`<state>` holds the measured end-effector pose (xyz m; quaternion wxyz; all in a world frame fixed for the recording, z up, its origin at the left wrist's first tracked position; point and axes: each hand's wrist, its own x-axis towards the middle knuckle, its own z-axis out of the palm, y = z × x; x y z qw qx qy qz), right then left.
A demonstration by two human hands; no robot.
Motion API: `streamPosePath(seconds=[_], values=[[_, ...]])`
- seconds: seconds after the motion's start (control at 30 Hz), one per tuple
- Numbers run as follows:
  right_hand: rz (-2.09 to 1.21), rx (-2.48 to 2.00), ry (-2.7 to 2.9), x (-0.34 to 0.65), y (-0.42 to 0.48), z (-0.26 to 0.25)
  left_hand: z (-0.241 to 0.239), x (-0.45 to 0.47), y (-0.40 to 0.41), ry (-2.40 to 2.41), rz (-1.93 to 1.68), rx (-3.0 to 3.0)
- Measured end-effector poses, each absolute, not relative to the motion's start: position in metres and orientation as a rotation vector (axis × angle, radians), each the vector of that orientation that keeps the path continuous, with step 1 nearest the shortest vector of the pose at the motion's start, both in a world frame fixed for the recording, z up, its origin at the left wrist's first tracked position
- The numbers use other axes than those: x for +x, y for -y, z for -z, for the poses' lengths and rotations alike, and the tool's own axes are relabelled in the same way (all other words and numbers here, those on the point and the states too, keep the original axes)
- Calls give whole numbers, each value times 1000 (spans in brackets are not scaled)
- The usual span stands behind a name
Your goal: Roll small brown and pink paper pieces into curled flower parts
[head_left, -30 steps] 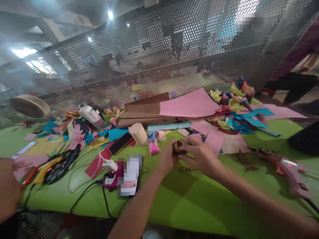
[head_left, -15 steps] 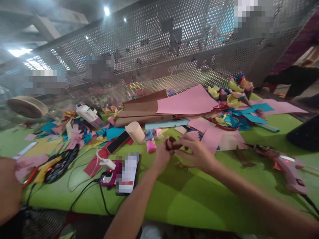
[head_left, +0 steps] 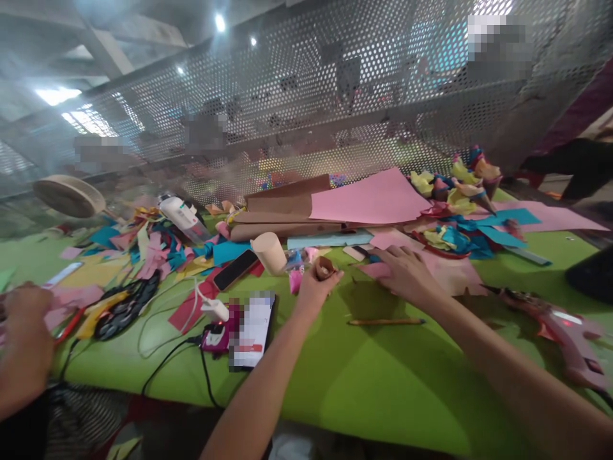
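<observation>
The left hand (head_left: 313, 291) pinches a small brown paper cone (head_left: 324, 268) in its fingertips, open end up, just above the green table (head_left: 383, 390). The right hand (head_left: 407, 275) lies spread and flat on a pink paper sheet (head_left: 378, 270), holding nothing, just right of the cone. A pencil (head_left: 385, 321) lies near both wrists, with a pink glue gun (head_left: 560, 329) well off to the right.

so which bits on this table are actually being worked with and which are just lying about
In hand:
left hand holding a small brown paper roll
right hand flat on pink paper

Lying about:
pencil
glue gun
black phone
beige paper cone
scrap pile
</observation>
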<state>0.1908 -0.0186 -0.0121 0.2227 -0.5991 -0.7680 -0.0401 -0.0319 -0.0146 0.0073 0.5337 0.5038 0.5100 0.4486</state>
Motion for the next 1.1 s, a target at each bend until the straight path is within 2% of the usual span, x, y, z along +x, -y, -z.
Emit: streamPosePath(seconds=[0.3, 0.47, 0.63, 0.77, 0.83, 1.1], values=[[-238, -1260, 2112, 184, 27, -18, -4, -27, 14, -1106, -1058, 1051], [-251, -1055, 2161, 170, 40, -26, -4, -27, 15, -1099, -995, 1045], [-68, -994, 2251, 160, 50, -32, -4, -25, 16, -1082, -901, 1049], [-126, -1048, 2050, 162, 50, -36, -6, -23, 19, -1077, -966, 972], [-268, -1105, 1852, 166, 48, -37, -8, -22, 19, -1080, -1034, 905], [-1255, -1004, 1112, 161, 41, -16, -14, -21, 21, -1024, -1202, 835]])
